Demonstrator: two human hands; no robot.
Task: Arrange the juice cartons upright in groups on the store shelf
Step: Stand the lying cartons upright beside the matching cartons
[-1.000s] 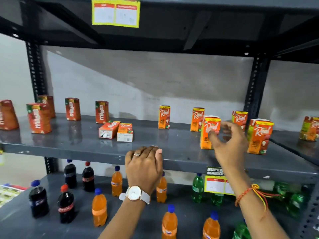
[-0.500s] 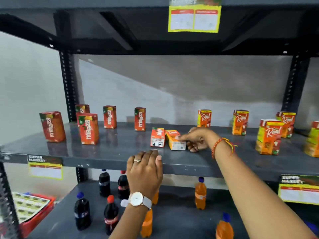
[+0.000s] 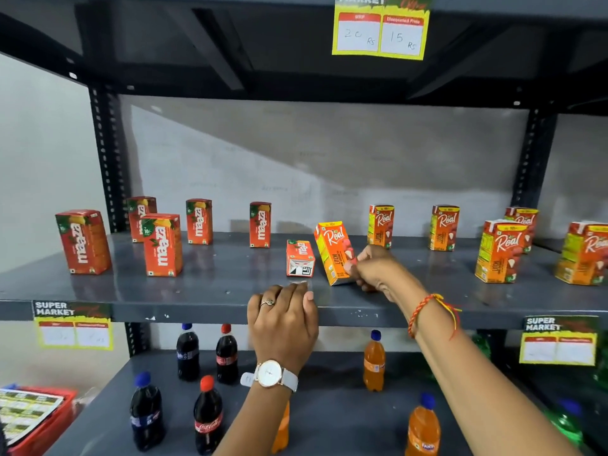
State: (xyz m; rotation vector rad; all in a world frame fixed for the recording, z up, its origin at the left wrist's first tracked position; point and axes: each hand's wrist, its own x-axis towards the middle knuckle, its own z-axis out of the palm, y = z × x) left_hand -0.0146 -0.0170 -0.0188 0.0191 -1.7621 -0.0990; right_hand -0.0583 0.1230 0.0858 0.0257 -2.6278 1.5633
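A Real carton (image 3: 334,251) is held mid-shelf (image 3: 197,284) by the right hand (image 3: 378,269), fingers clamped on its lower side, long axis near vertical, top tilted left toward a toppled Maaza carton (image 3: 300,259); the left hand (image 3: 283,324), fingers together, is rested on the shelf edge.

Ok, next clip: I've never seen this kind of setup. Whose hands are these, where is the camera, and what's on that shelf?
There is no machine: a person wears a camera on the head, looking down at their own hands. The left hand rests flat on the shelf edge, holding nothing. The right hand has its grip on a tilted Real carton, partly raised. Beside it a Maaza carton lies on its side. Other Maaza cartons stand upright to the left, Real cartons to the right. Soft drink bottles stand on the lower shelf.
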